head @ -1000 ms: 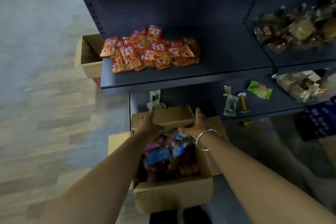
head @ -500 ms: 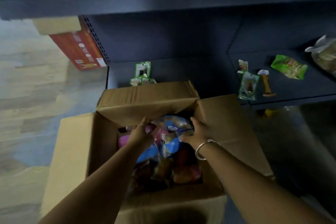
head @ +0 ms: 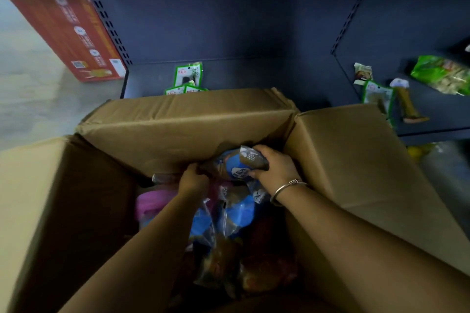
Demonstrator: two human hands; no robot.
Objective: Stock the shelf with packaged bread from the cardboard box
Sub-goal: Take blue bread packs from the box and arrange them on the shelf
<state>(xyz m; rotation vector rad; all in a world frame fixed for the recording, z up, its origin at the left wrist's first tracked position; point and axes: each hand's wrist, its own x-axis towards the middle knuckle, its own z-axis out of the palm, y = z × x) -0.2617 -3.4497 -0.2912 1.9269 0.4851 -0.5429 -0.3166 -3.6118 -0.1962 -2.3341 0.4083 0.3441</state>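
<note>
Dark blue metal shelving (head: 254,76) with perforated uprights (head: 101,7) fills the background under dim light, a pale wood-pattern floor (head: 30,99) lies to its left, and a red printed carton (head: 68,33) stands against the unit's left end.

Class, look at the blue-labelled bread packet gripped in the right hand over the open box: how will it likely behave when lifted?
The bread packet probably feels light and soft, since the right hand wraps it easily. Its clear film looks crinkled and glossy, so it may flex and slip. Squeezing could squash the bread.
</note>
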